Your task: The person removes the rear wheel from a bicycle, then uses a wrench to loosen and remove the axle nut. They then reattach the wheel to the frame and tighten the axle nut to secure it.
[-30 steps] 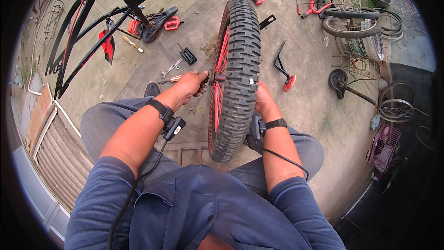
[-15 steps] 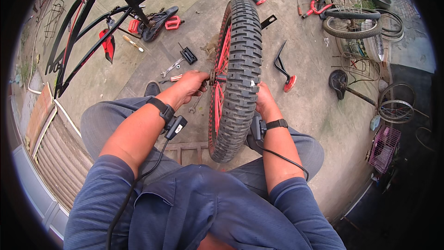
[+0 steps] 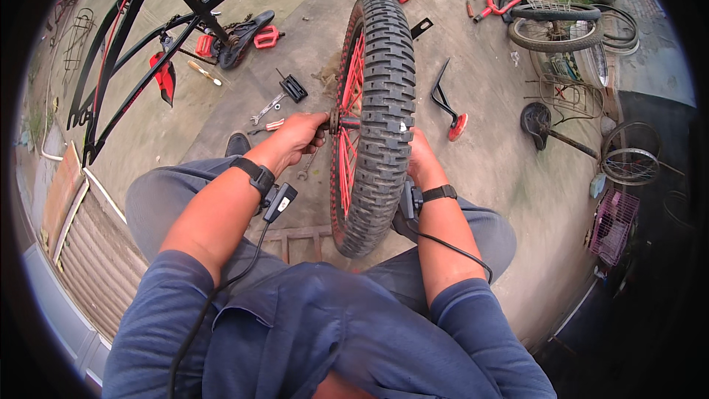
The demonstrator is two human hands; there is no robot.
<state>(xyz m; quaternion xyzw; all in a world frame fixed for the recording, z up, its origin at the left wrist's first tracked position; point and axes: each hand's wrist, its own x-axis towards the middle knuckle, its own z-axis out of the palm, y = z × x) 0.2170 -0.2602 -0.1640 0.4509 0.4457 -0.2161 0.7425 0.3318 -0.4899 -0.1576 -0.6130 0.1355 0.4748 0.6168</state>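
Observation:
A bicycle wheel (image 3: 378, 96) with a thick knobbly black tyre and red spokes stands upright between my knees, seen nearly edge-on. On its left side, my left hand (image 3: 303, 137) is closed, with thumb and fingers pinching the axle end at the hub (image 3: 344, 123). My right hand (image 3: 423, 157) reaches to the wheel's right side at about hub height. The tyre hides those fingers, so their grip does not show. A strap with a small cabled device circles each of my wrists.
A black bicycle frame (image 3: 199, 11) stands at far left. Near my left hand lie a black pedal (image 3: 294, 89) and a spanner (image 3: 267, 109). Right of the wheel lies a black bent bar with a red round end (image 3: 458, 127). Farther right are a saddle (image 3: 535, 125) and a pink wire cage (image 3: 614, 227).
The whole view has shifted slightly, so the ground items sit a little farther left and higher. Both hands keep their places at the wheel.

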